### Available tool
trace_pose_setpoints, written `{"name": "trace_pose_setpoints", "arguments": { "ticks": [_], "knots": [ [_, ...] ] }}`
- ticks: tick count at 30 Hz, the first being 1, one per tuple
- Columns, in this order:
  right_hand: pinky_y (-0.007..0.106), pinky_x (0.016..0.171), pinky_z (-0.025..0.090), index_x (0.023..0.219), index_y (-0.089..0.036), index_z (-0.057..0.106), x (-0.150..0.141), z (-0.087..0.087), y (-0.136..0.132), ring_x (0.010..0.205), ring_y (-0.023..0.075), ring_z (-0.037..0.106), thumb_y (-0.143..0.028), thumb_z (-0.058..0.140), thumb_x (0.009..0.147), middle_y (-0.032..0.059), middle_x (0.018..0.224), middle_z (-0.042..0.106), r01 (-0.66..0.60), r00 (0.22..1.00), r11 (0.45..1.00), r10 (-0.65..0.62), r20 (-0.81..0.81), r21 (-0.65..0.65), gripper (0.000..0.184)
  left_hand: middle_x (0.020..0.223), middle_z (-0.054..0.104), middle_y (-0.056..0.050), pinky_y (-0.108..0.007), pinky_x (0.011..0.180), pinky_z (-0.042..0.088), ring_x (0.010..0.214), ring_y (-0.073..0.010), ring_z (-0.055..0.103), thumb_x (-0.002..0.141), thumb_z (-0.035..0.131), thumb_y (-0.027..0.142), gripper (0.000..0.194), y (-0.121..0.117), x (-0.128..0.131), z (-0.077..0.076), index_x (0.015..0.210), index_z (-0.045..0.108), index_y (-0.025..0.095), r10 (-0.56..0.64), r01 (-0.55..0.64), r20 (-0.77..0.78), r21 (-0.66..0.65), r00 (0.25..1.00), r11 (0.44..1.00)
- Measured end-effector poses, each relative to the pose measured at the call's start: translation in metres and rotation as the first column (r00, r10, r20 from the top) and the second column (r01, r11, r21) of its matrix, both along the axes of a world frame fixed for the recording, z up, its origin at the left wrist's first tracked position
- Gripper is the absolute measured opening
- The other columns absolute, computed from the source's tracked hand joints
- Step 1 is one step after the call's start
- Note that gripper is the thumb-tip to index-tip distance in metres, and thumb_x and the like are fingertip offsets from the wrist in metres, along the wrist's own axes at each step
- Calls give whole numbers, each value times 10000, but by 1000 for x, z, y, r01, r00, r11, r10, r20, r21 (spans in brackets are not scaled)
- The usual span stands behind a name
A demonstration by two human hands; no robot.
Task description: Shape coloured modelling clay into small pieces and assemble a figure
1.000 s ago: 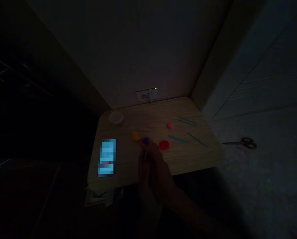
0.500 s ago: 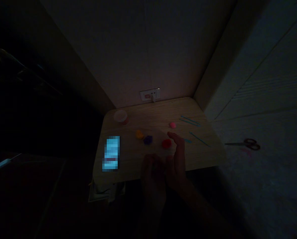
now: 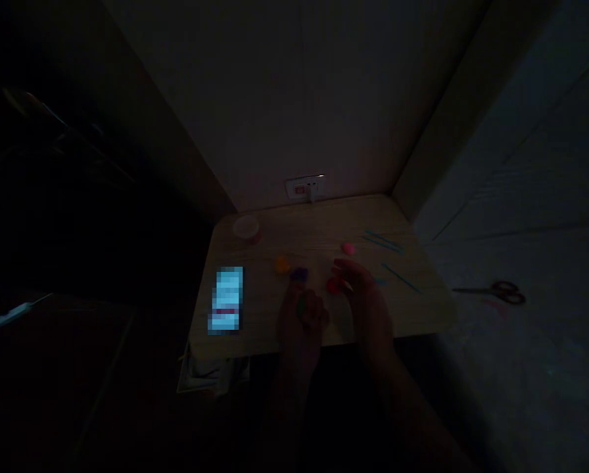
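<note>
Low in the dim head view, my left hand (image 3: 302, 325) is closed, its fingers curled around a small green lump (image 3: 301, 307) that looks like modelling clay. My right hand (image 3: 368, 305) is open, thumb and fingers apart, beside a red lump (image 3: 332, 285); whether the thumb touches it I cannot tell. Just beyond my left hand lie a purple lump (image 3: 300, 273) and an orange lump (image 3: 281, 265). A pink lump (image 3: 348, 249) sits behind my right hand.
A phone with a lit screen (image 3: 227, 299) lies at the table's left. Behind it stands a lidded tub (image 3: 246, 230). Thin blue sticks (image 3: 401, 278) lie at right. Scissors (image 3: 506, 292) rest on the surface beyond the right edge. A plug sits in the wall socket (image 3: 305, 188).
My hands have moved apart. The right one has shifted right and come up to the red lump; the green lump now shows in my left hand. The view has shifted slightly.
</note>
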State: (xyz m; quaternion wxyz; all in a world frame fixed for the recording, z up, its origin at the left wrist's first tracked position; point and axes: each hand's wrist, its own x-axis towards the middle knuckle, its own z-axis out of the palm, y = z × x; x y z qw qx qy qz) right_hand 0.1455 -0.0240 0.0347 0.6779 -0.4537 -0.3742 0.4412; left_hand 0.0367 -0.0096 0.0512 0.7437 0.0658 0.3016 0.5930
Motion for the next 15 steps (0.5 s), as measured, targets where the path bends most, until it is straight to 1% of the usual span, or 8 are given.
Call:
{"name": "trace_pose_setpoints", "arguments": {
  "ticks": [1, 2, 4, 6, 8, 11, 13, 15],
  "knots": [
    [557, 1118, 460, 1323, -300, 660, 2, -1, 2, 1327, 311, 599, -686, 382, 1042, 102, 1452, 637, -12, 999, 1000, 12, -31, -7, 552, 534, 469, 78, -167, 420, 365, 436, -78, 462, 937, 732, 263, 124, 0, 0, -1, 916, 638, 185, 7, -7, -12, -6, 1000, 1000],
    [565, 1125, 455, 1324, -304, 666, 4, -1, 4, 1339, 315, 597, -707, 375, 1035, 100, 1467, 633, -23, 999, 1000, 23, -49, -7, 574, 598, 559, 58, -167, 457, 418, 497, -87, 554, 916, 745, 221, 123, -1, 0, -1, 983, 650, 184, 16, -16, -27, -20, 1000, 1000],
    [578, 1145, 441, 1342, -315, 665, 6, -1, 6, 1368, 321, 586, -725, 373, 1028, 95, 1500, 618, -33, 998, 999, 34, -58, 6, 593, 836, 728, -8, -189, 584, 535, 710, -128, 717, 865, 764, 142, 254, -1, 1, -2, 1089, 657, 195, 45, -48, -51, -44, 998, 998],
    [583, 1165, 429, 1368, -323, 652, 4, 0, 7, 1395, 318, 574, -694, 390, 1039, 88, 1524, 603, -26, 998, 999, 27, -55, 31, 561, 1119, 773, -60, -255, 788, 613, 969, -183, 773, 814, 762, 71, 387, -1, 1, -3, 1156, 659, 218, 84, -85, -59, -18, 995, 996],
    [587, 1180, 423, 1396, -319, 632, 0, 1, 7, 1411, 313, 566, -640, 400, 1058, 88, 1535, 595, -10, 999, 998, 13, -40, 62, 520, 1295, 740, -70, -348, 985, 602, 1162, -233, 741, 764, 748, 19, 483, -1, 2, -5, 1184, 668, 244, 127, -124, -65, 55, 990, 991],
    [589, 1202, 413, 1455, -306, 582, -5, 4, 6, 1439, 305, 545, -588, 371, 1085, 98, 1571, 563, -23, 998, 995, 17, 63, 96, 511, 1388, 704, -45, -451, 1118, 538, 1308, -281, 671, 718, 737, -2, 502, -2, 4, -8, 1129, 695, 282, 185, -172, -75, 153, 980, 973],
    [589, 1235, 379, 1524, -307, 516, -9, 7, 5, 1494, 300, 485, -584, 339, 1094, 97, 1623, 506, -55, 978, 991, 28, 208, 124, 542, 1410, 693, -27, -482, 1160, 502, 1381, -297, 617, 731, 739, 29, 423, -4, 5, -10, 1066, 714, 287, 205, -186, -92, 185, 974, 965],
    [600, 1272, 319, 1597, -308, 424, -14, 12, 5, 1567, 305, 378, -598, 325, 1091, 95, 1688, 417, -115, 917, 980, 41, 397, 164, 592, 1454, 668, -26, -491, 1204, 457, 1459, -305, 544, 798, 738, 113, 345, -8, 8, -10, 1092, 731, 294, 165, -139, -122, 200, 979, 970]
  ]
}}
